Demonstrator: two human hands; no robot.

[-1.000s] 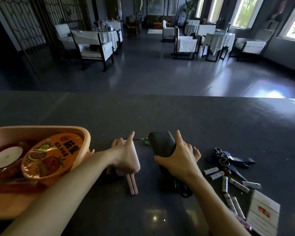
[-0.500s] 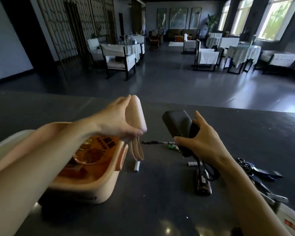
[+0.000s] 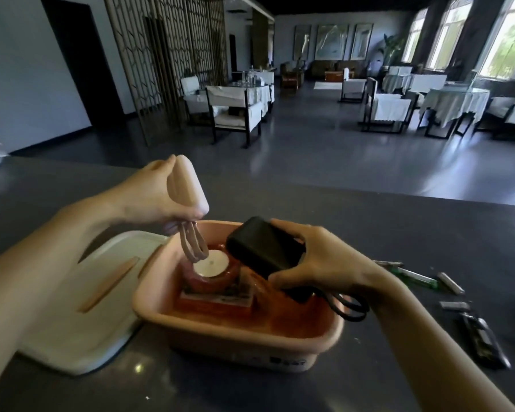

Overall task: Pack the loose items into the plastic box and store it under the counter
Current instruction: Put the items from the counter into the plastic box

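A pink plastic box (image 3: 238, 337) stands on the dark counter (image 3: 399, 227). Inside it are a red jar with a white lid (image 3: 211, 263) and a flat packet beneath. My left hand (image 3: 158, 194) grips a pink power bank (image 3: 188, 185) above the box's far left corner, its looped cord dangling over the jar. My right hand (image 3: 318, 260) holds a black power bank (image 3: 262, 248) tilted over the box, its black cord loop (image 3: 348, 307) hanging past the right rim.
The box's white lid (image 3: 81, 307) lies on the counter to the left of the box. Loose items lie at the right: a green pen (image 3: 414, 275), small batteries (image 3: 452, 283) and a dark flat device (image 3: 482, 340). Beyond the counter is a dining room with tables and chairs.
Both hands have lifted the power banks off the counter and carried them left over the pink box. The view has swung so the box is now in the middle.
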